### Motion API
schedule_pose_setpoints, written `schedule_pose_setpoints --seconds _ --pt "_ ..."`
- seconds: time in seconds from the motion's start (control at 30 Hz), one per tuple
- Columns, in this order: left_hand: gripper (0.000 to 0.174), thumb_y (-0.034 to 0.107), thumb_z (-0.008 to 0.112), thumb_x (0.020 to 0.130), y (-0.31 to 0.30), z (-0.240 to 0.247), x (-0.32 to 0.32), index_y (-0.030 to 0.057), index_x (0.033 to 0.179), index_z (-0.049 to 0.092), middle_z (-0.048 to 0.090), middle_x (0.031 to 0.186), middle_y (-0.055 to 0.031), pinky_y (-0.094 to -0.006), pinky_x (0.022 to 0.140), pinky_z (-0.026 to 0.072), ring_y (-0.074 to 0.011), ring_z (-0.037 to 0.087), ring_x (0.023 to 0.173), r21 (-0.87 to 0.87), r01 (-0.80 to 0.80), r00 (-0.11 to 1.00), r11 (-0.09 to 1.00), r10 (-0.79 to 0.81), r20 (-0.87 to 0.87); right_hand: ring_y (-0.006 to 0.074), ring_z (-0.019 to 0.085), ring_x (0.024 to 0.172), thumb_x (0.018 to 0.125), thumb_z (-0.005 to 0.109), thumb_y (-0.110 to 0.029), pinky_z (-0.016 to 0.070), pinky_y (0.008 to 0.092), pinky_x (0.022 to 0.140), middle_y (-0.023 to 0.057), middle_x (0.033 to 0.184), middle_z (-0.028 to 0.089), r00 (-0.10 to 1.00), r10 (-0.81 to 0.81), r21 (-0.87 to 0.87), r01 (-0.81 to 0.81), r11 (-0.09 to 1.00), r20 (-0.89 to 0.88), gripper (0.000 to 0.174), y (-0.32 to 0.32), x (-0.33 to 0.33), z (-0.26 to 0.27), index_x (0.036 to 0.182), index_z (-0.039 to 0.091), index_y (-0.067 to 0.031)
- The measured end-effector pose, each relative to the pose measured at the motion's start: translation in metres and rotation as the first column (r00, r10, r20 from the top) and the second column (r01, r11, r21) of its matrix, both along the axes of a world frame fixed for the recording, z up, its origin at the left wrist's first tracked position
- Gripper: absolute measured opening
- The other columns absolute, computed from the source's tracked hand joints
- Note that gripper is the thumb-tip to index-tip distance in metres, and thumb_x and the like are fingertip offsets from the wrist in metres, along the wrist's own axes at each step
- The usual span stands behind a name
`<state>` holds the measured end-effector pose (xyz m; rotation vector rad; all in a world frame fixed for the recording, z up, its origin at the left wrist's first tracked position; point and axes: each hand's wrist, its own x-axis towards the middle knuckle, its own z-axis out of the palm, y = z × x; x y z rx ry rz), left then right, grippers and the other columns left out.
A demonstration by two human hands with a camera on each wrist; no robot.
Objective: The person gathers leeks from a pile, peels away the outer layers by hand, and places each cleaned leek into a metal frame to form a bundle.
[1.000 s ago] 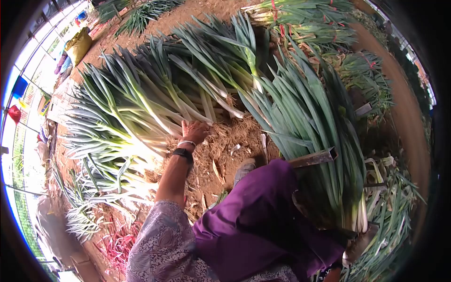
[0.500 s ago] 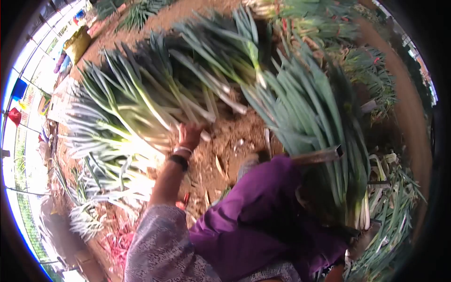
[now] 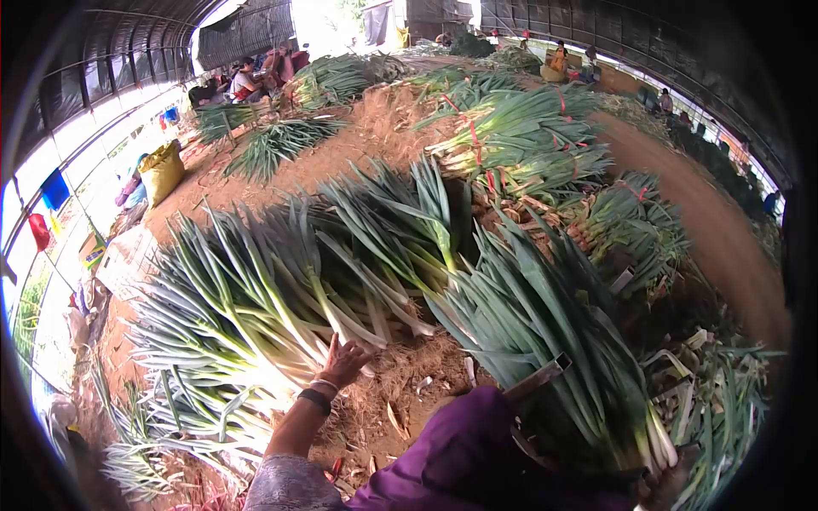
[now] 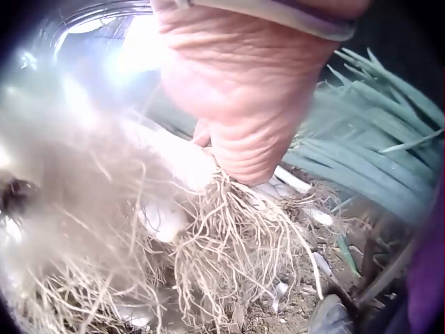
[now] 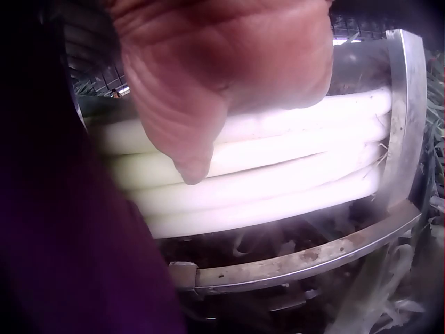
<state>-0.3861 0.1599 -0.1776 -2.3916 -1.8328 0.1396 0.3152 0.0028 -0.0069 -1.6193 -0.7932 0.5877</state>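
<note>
A wide heap of large green onions (image 3: pixel 281 298) lies on the soil, white stems toward the person. My left hand (image 3: pixel 343 364) reaches over their root ends, fingers loosely extended. In the left wrist view its palm sits beside a white stem (image 4: pixel 177 156) with long stringy roots (image 4: pixel 222 243); the fingers are mostly hidden behind the palm. In the right wrist view my right hand (image 5: pixel 229 69) holds several white stems (image 5: pixel 278 184) from above, thumb bent down over them, fingers hidden. Their green leaves (image 3: pixel 545 324) stretch away from the lap in the head view.
A metal frame (image 5: pixel 299 268) surrounds the stems at the right hand, with a square bar (image 3: pixel 537 377) near the knee. Bundles tied in red (image 3: pixel 520 128) lie farther back. Trimmed leaves (image 3: pixel 724 409) cover the right side. A yellow sack (image 3: pixel 162 173) and seated people (image 3: pixel 247 83) appear at the left.
The head view has tilted up, bringing the far end of the greenhouse into sight. My left hand stays near the root ends, its fingers now looser over the stems.
</note>
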Motion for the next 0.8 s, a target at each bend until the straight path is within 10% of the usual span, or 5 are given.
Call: schedule_pose_setpoints --seconds 0.2,0.33,0.43,0.7,0.8 --pt "0.05 0.03 0.081 0.067 -0.006 0.077 0.002 0.0255 0.114 0.062 0.064 0.118 0.003 -0.0597 0.112 0.0206 -0.018 0.053 0.118 -0.018 -0.025 0.966 1.0 0.029 0.255 0.0163 0.057 0.09 0.098 0.043 -0.043 0.0488 0.0312 0.078 0.0056 0.104 0.058 0.997 0.054 -0.03 -0.052 0.998 0.053 0.043 -0.005 -0.002 -0.003 0.117 0.054 -0.0061" --pt "0.045 0.031 0.076 0.071 0.0 0.147 0.035 0.011 0.109 0.063 0.064 0.105 -0.0069 -0.0404 0.091 0.0432 -0.0254 0.056 0.1 0.332 0.067 0.845 0.941 -0.23 0.482 0.0168 0.057 0.091 0.098 0.043 -0.041 0.0487 0.0315 0.079 0.0056 0.105 0.058 0.988 0.098 -0.07 -0.09 0.993 0.119 0.042 -0.008 0.002 -0.009 0.117 0.054 -0.006" --pt "0.038 0.034 0.071 0.081 -0.041 0.234 0.101 0.004 0.101 0.058 0.06 0.099 -0.0128 -0.0427 0.084 0.0471 -0.0311 0.058 0.095 0.523 0.206 0.734 0.827 -0.484 0.476 0.0172 0.057 0.091 0.098 0.044 -0.04 0.0485 0.0317 0.079 0.0057 0.105 0.058 0.971 0.138 -0.113 -0.118 0.987 0.194 0.041 -0.011 0.008 -0.02 0.118 0.054 -0.0059" --pt "0.047 0.04 0.076 0.074 -0.069 0.197 0.223 0.0045 0.098 0.057 0.058 0.089 -0.0099 -0.0393 0.069 0.045 -0.0298 0.057 0.081 0.402 0.395 0.339 0.826 -0.538 0.772 0.0183 0.057 0.092 0.098 0.045 -0.037 0.0482 0.0324 0.08 0.0058 0.105 0.058 0.717 0.4 -0.406 -0.177 0.896 0.571 0.039 -0.045 0.041 -0.068 0.118 0.055 -0.0057" --pt "0.061 0.047 0.075 0.071 -0.068 0.189 0.231 0.0033 0.109 0.055 0.059 0.098 -0.0107 -0.039 0.081 0.043 -0.0296 0.056 0.092 0.342 0.376 0.369 0.861 -0.478 0.797 0.0187 0.057 0.092 0.098 0.046 -0.036 0.0481 0.0326 0.081 0.0058 0.105 0.059 0.625 0.491 -0.495 -0.186 0.849 0.607 0.038 -0.051 0.046 -0.082 0.119 0.055 -0.0056"
